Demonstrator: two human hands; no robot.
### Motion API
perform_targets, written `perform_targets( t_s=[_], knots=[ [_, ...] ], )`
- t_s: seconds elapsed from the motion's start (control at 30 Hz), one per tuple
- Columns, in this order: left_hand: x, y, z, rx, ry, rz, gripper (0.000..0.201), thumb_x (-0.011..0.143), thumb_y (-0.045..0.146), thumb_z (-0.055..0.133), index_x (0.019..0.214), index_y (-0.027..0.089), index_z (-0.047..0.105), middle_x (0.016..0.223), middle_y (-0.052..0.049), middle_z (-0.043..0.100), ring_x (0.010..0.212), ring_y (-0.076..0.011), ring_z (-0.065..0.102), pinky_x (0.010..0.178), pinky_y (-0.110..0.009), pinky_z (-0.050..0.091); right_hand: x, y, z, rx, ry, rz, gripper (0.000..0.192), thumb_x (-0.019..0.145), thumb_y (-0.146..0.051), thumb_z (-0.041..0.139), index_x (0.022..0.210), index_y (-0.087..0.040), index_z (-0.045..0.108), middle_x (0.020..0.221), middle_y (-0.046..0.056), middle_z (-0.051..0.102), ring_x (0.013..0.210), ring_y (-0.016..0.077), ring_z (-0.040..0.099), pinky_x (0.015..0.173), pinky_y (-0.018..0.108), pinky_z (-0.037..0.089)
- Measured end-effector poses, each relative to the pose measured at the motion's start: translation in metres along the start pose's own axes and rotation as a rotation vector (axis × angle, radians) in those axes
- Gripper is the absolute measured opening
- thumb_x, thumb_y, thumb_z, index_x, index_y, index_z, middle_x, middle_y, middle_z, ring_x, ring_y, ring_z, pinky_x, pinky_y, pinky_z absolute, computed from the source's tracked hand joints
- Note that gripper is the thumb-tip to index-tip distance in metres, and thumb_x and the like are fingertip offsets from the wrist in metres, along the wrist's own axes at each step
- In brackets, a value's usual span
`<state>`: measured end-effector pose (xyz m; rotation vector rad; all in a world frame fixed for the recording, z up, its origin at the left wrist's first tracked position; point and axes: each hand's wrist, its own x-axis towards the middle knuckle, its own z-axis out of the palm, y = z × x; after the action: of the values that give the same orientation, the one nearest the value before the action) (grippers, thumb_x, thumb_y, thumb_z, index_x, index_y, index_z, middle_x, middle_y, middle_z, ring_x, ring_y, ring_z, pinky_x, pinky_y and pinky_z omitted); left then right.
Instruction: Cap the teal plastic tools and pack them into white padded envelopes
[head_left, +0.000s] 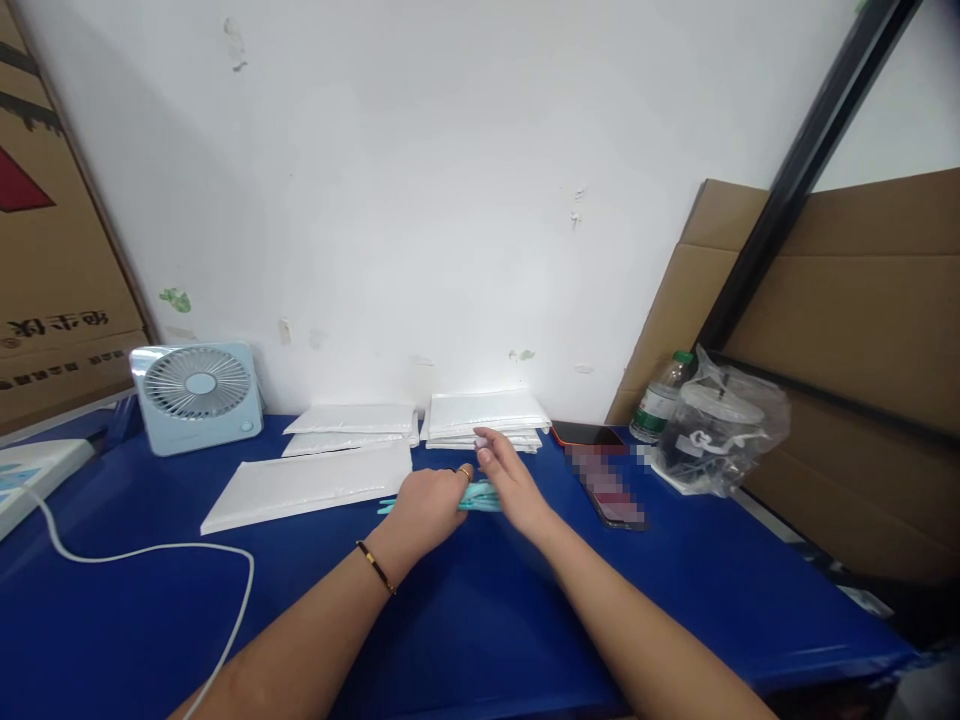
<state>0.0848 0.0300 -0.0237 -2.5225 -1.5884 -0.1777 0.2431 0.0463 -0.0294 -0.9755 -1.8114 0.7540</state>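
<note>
Fingers (480, 455) of the right hand (510, 485) lie stretched and loose, palm down, over a turquoise item (480, 497) on the blue table (465, 620). Beside them the left hand (427, 503) is curled into a loose fist that touches the same item, a ring on one finger and a dark bracelet at the wrist; whether either hand truly grasps it cannot be told, since both cover most of it. Only thin turquoise ends show, one poking out left of the fist, so its kind is hard to make out.

Just behind the hands sit two stacks of white mailers (484, 415), and one more mailer (307, 487) lies flat to the left. Right of the hands lies a phone (611, 490), its screen blurred out, with a second phone (587, 434) behind it. Farther right a jar in a clear bag (720, 430) half hides a bottle (660, 398).

At far left stand a small fan (196, 395), a white cable (142, 552) running off the lower edge, and a device (34, 470) cut off by the frame. Cardboard boxes (52, 250) lean left, more cardboard (862, 330) right, against a scuffed white wall (450, 180).
</note>
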Motion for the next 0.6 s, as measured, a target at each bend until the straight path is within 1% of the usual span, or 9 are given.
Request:
perform_targets(
  t_s=[0.03,0.13,0.17,0.23,0.3,0.37,0.43,0.5,0.6],
  knots=[
    [-0.001,0.001,0.0,0.002,0.001,0.015,0.024,0.077,0.023,0.049,0.1,0.018,0.052,0.083,-0.008,0.068,0.076,-0.0249,0.065,0.064,-0.032,0.047,-0.001,-0.002,0.004,0.03,-0.034,0.005,0.044,0.089,-0.043,0.04,0.129,-0.025,0.04,0.122,0.007,0.047,0.114,0.019,0.044,0.095,0.035,0.036],
    [-0.001,0.003,-0.002,-0.011,0.027,0.047,0.026,0.081,0.02,0.045,0.107,0.018,0.05,0.082,-0.006,0.068,0.075,-0.0212,0.065,0.061,-0.028,0.045,-0.004,-0.007,0.004,0.068,-0.191,0.068,0.057,0.078,-0.043,0.059,0.129,-0.024,0.041,0.125,0.007,0.047,0.116,0.02,0.044,0.095,0.034,0.038],
    [-0.001,0.004,-0.003,-0.002,0.041,0.051,0.026,0.082,0.018,0.044,0.108,0.018,0.048,0.08,-0.005,0.068,0.073,-0.0201,0.065,0.059,-0.027,0.045,-0.004,-0.008,0.001,0.075,-0.253,0.121,0.059,0.073,-0.041,0.065,0.125,-0.022,0.044,0.121,0.007,0.051,0.111,0.0202,0.049,0.091,0.034,0.041],
    [-0.002,0.007,-0.004,0.047,0.066,0.075,0.022,0.084,0.017,0.043,0.106,0.017,0.047,0.074,-0.005,0.066,0.068,-0.0201,0.064,0.057,-0.027,0.043,-0.004,-0.008,-0.006,0.095,-0.45,0.267,0.055,0.065,-0.037,0.072,0.113,-0.018,0.053,0.103,0.007,0.061,0.089,0.0187,0.06,0.076,0.031,0.048],
    [-0.003,0.013,-0.005,0.102,0.074,0.144,0.018,0.083,0.021,0.048,0.1,0.016,0.047,0.071,-0.005,0.065,0.066,-0.0211,0.063,0.057,-0.028,0.043,-0.004,-0.006,-0.01,0.138,-0.682,0.426,0.043,0.061,-0.032,0.074,0.097,-0.013,0.058,0.083,0.005,0.065,0.067,0.0153,0.063,0.06,0.027,0.049],
    [-0.005,0.019,-0.004,0.129,0.081,0.223,0.02,0.081,0.024,0.053,0.099,0.016,0.047,0.069,-0.005,0.064,0.065,-0.0211,0.061,0.058,-0.029,0.042,-0.004,-0.001,-0.011,0.196,-0.828,0.56,0.03,0.06,-0.027,0.071,0.083,-0.011,0.06,0.071,0.003,0.064,0.058,0.0138,0.062,0.054,0.024,0.049],
    [-0.007,0.023,-0.002,0.142,0.095,0.26,0.022,0.081,0.024,0.054,0.1,0.017,0.046,0.067,-0.004,0.063,0.064,-0.0206,0.06,0.058,-0.029,0.041,-0.005,0.002,-0.009,0.223,-0.852,0.638,0.019,0.061,-0.024,0.066,0.074,-0.011,0.06,0.064,0.002,0.062,0.054,0.0131,0.06,0.051,0.024,0.048],
    [-0.008,0.025,-0.002,0.152,0.124,0.261,0.024,0.081,0.021,0.053,0.104,0.017,0.046,0.067,-0.004,0.063,0.064,-0.0201,0.06,0.058,-0.028,0.041,-0.006,0.001,-0.008,0.138,-0.814,0.618,0.012,0.063,-0.022,0.061,0.069,-0.012,0.057,0.058,0.0,0.058,0.048,0.0115,0.056,0.046,0.023,0.044],
    [-0.008,0.024,-0.003,0.162,0.148,0.19,0.028,0.082,0.013,0.047,0.109,0.018,0.045,0.07,-0.005,0.064,0.065,-0.0198,0.061,0.058,-0.028,0.041,-0.008,-0.008,-0.006,-0.205,-0.646,0.328,0.006,0.066,-0.017,0.055,0.072,-0.014,0.056,0.062,-0.001,0.058,0.052,0.0111,0.053,0.048,0.022,0.038]
  ],
)
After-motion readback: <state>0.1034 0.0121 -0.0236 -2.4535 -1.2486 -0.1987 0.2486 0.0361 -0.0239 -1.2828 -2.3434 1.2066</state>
